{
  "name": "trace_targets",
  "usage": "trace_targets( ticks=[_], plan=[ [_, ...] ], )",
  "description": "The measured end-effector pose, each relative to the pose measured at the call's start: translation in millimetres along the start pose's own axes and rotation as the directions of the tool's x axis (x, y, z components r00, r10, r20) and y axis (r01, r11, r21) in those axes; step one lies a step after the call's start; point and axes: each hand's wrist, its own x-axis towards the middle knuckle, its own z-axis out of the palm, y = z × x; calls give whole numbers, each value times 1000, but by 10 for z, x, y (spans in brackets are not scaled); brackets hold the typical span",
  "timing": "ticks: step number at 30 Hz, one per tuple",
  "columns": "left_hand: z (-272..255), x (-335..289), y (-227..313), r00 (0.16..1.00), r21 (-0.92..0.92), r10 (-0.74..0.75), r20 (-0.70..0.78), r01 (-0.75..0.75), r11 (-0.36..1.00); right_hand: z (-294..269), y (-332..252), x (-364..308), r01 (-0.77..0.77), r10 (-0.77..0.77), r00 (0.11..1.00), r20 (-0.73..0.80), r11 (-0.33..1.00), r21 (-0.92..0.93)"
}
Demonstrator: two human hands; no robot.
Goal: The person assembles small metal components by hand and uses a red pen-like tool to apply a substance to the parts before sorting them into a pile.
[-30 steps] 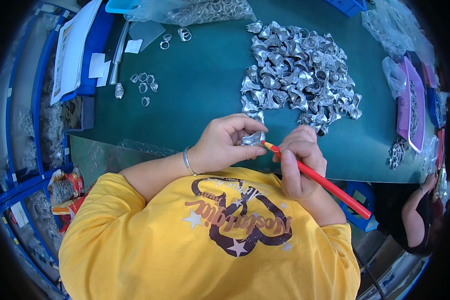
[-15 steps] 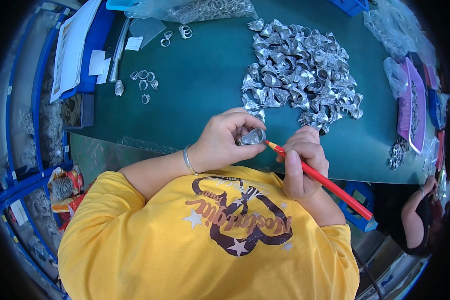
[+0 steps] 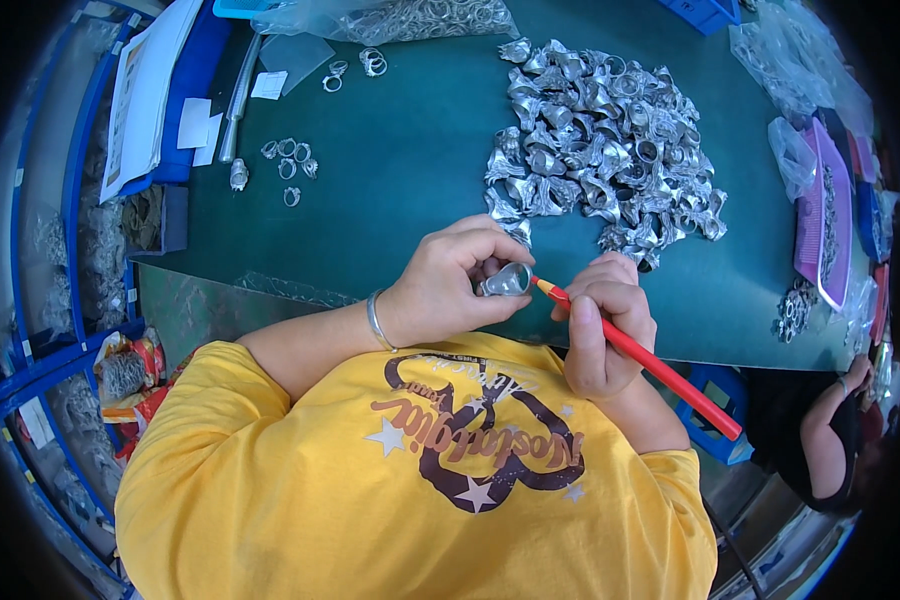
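Between the thumb and fingers of my left hand (image 3: 448, 272) is a silver-coloured metal ring (image 3: 508, 280), its opening turned toward the right. My right hand (image 3: 610, 322) grips a red pencil (image 3: 660, 375) whose sharpened tip points at the ring's rim; whether it touches cannot be told. Just beyond both hands, a large heap of chunky silver rings (image 3: 600, 140) covers part of the green tabletop (image 3: 400, 150). A small group of finished-looking rings (image 3: 290, 160) lies farther left, with a few more rings (image 3: 370, 62) behind.
At the back lies a clear bag of rings (image 3: 430, 20). A tapered metal rod (image 3: 238, 100) rests beside a blue tray with papers (image 3: 145, 100) on the left. A purple basket (image 3: 820, 215) stands at the right edge. Another person's arm (image 3: 825, 440) shows at lower right.
The ring has been turned in my left fingers, so its opening faces more to the right. The pencil has shifted very slightly; both hands stay nearly in place.
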Motion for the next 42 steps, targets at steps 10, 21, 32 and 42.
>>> trace_targets(
  ticks=[10, 21, 32, 42],
  plan=[
    [7, -14, 6, 1000, 3, 16, -5, -16, 1000, -2, 3, -1, -9, 9, 1000, 14, 1000, -18],
    [-10, -12, -1, 999, 3, -33, 18, 33, 999, 5, 2, -29, 6, -5, 1000, -21, 999, 40],
    [-17, -6, 13, 999, 31, -39, 24, 38, 999, 6, -9, 11, 25, -25, 997, 75, 1000, -2],
    [-22, 27, 32, 990, 37, 127, -56, -125, 991, 19, -46, -13, -436, 451, 892, -40, 879, 193]
  ],
)
